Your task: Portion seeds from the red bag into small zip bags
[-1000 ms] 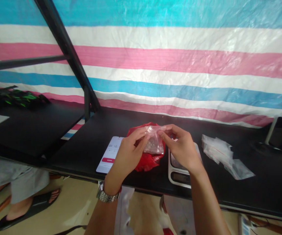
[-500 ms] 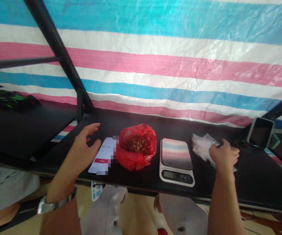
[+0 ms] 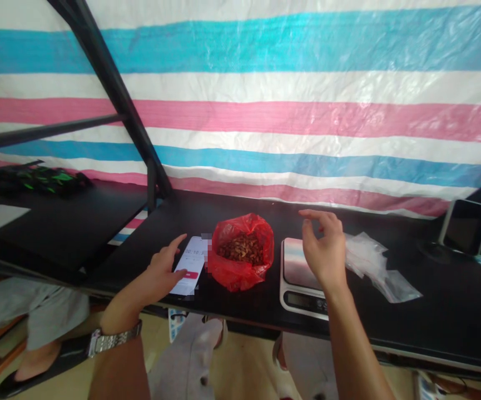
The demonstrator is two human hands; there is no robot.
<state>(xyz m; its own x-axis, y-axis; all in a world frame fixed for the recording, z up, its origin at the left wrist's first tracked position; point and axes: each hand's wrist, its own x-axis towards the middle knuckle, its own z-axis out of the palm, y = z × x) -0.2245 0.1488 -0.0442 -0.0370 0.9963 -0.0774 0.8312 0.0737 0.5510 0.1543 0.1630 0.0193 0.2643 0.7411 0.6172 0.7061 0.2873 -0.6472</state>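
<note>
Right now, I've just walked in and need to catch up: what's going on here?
A person's left hand reaches over a phone lying on a black table, its screen showing a timer. The right hand hangs open above a digital kitchen scale, holding nothing. Between them sits a red plastic bag of brown pieces; clear plastic bags lie right of the scale.

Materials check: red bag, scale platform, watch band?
The red bag looks like thin plastic film, probably polyethylene: glossy, crinkled, translucent. The scale platform is smooth and glossy, mirroring the striped sheet; glass or plastic, can't tell which. The watch band looks like linked stainless steel with a metallic sheen, though plating can't be ruled out.
</note>
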